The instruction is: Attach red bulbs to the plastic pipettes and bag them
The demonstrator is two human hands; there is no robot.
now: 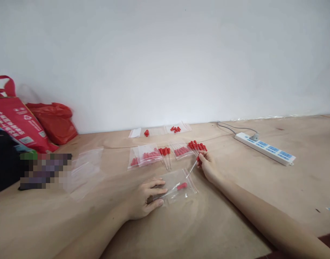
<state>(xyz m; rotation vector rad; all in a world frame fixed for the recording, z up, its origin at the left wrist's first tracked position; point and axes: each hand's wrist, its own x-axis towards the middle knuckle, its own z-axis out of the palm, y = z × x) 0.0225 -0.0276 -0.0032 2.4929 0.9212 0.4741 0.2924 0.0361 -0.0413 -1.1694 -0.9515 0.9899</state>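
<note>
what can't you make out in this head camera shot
Head view:
- Pixelated patch, left: blur hides what lies there.
- Red shopping bag: cut by the left edge, print too small.
- Filled bags: dropper count too small, overlapping.
- Power strip: labels too small.
- Dropper in the right hand: clear tip barely visible.
- Left hand: covers the clear bag mouth.

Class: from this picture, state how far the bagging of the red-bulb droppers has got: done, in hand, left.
Done: filled bags lie behind. In hand: the left hand holds an open bag with one dropper inside; the right hand pinches a second dropper. Left: loose droppers and empty bags lie unpacked.
</note>
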